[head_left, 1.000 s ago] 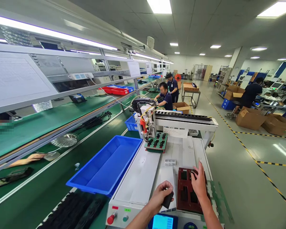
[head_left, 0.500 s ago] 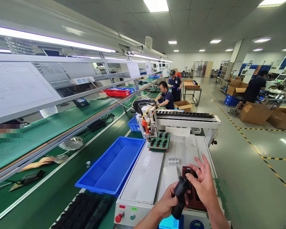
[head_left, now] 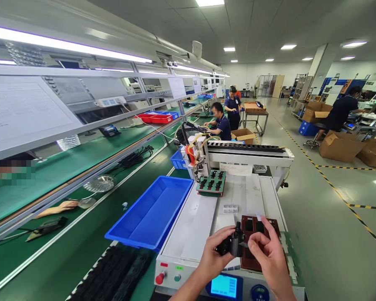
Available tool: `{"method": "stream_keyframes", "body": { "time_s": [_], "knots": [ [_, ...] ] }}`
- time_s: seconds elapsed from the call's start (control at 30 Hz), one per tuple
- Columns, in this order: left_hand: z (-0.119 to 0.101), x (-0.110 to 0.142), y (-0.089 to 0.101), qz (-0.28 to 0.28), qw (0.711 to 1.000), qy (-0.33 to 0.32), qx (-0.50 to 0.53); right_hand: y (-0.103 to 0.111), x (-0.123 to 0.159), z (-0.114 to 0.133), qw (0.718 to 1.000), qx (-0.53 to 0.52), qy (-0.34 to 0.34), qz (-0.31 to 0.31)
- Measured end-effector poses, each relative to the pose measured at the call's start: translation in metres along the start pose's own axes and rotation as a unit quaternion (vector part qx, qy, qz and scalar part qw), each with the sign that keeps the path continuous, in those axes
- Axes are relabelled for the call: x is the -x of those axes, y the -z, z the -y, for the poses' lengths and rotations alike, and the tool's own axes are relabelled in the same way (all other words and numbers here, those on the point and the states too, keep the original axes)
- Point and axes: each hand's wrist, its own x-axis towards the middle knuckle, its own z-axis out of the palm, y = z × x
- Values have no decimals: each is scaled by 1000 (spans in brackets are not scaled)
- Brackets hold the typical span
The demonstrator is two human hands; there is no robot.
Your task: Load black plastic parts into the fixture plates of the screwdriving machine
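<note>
My left hand (head_left: pixel 217 255) is closed around a black ribbed cylindrical part (head_left: pixel 237 242), its narrower end pointing up. Beside it, my right hand (head_left: pixel 268 253) pinches a small thin dark piece (head_left: pixel 244 244) against or close to the part; contact is unclear. A small whitish label-like piece (head_left: pixel 259 216) shows at the tip of my raised right index finger. Behind and below the right hand lies a dark red fixture (head_left: pixel 250 262) with black recesses, partly covered. A small sheet of pale labels (head_left: pixel 230 208) lies on the machine's white bed (head_left: pixel 194 234).
A blue tray (head_left: pixel 144 225) stands left of the machine. Behind, a green fixture (head_left: pixel 211 192) with several black parts sits under the machine's head (head_left: pixel 200 161). A red button (head_left: pixel 159 279) and lit screen (head_left: pixel 224 286) line the front. Co-workers sit and stand farther back.
The black part has turned more upright in my left hand. My right hand has gone from spread fingers to a pinch, with a whitish piece now at its index fingertip. The view has shifted slightly.
</note>
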Motion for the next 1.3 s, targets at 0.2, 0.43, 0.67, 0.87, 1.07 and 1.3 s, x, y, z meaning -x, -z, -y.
{"method": "stream_keyframes", "body": {
  "time_s": [0.2, 0.43, 0.67, 0.87, 1.07, 1.3],
  "knots": [
    [9, -1, 0, 1, 999, -36, -38, 0, -1, -17, 996, -1, -83, 39],
    [6, -1, -2, 10, 998, -39, -41, 1, -4, -15, 995, 60, -71, 24],
    [1, -2, -5, 8, 998, -41, -37, 0, -3, -9, 996, 76, -54, 4],
    [-1, -3, -4, 4, 999, -38, -36, -3, -3, -4, 994, 91, -52, 5],
    [-5, -4, -3, 0, 999, -37, -35, -10, -2, 3, 992, 121, -33, -18],
    [-13, -6, 1, -7, 1000, -21, -22, -24, 16, -12, 982, 168, 52, -75]
  ]
}}
